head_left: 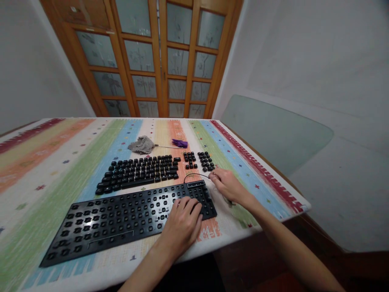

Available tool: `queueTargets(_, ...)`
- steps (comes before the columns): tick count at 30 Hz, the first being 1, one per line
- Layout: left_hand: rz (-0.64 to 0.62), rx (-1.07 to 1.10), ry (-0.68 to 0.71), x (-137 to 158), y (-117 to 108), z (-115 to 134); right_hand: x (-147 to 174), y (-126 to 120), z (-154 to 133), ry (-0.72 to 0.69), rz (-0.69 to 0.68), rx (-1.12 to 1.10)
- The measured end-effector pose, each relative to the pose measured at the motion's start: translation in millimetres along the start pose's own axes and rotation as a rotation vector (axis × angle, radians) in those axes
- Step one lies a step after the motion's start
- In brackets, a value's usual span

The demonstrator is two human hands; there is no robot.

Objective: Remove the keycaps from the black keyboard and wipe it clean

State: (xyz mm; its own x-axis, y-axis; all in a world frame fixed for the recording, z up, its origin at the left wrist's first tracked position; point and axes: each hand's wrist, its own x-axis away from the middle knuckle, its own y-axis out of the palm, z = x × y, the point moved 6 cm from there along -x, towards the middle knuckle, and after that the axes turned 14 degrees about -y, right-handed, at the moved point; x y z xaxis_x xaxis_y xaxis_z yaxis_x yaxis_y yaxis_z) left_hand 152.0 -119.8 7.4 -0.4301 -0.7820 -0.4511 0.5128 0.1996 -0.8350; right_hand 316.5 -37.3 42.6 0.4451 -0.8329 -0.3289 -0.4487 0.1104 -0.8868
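Note:
A black keyboard (pixel 121 215) with its keycaps off lies slantwise near the table's front edge, bare switch posts showing. My left hand (pixel 184 219) rests on its right part, fingers laid over the number-pad area and slightly apart. A thin black cable (pixel 194 174) leaves the keyboard's top edge and curves right into the closed fingers of my right hand (pixel 221 184). More of the cable seems to lie under that wrist, mostly hidden. Behind the keyboard, the loose black keycaps (pixel 142 170) are laid out in rows like a keyboard layout, with smaller groups at the right.
A crumpled grey cloth (pixel 142 144) lies beyond the keycaps, with a thin rod-like tool (pixel 168 147) beside it. Near the rod's far end is a small purple item (pixel 180 143). A striped cloth (pixel 48 170) covers the table; wooden glazed doors (pixel 161 61) stand behind it.

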Motion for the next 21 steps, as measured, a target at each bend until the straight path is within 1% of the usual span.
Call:
queueTargets(3,-0.023,-0.012,0.033,-15,-10,0,1,-11,-3,-0.016,0.106,-0.126)
queueTargets(5,-0.036,-0.025,0.055,-28,-16,-2,2,-18,-5,-0.014,0.168,-0.152)
queueTargets(8,-0.070,-0.069,0.071,-48,-18,-5,4,-19,-1,0.047,0.211,-0.211)
queueTargets(11,-0.113,-0.099,0.076,-65,-12,-8,5,-9,5,0.105,0.216,-0.334)
queueTargets(14,-0.158,-0.089,0.069,-75,0,-11,8,3,12,0.143,0.221,-0.445)
queueTargets(18,-0.188,-0.057,0.048,-77,15,-17,12,16,21,0.219,0.232,-0.574)
queueTargets(21,-0.210,-0.018,0.036,-75,22,-21,14,22,26,0.256,0.269,-0.639)
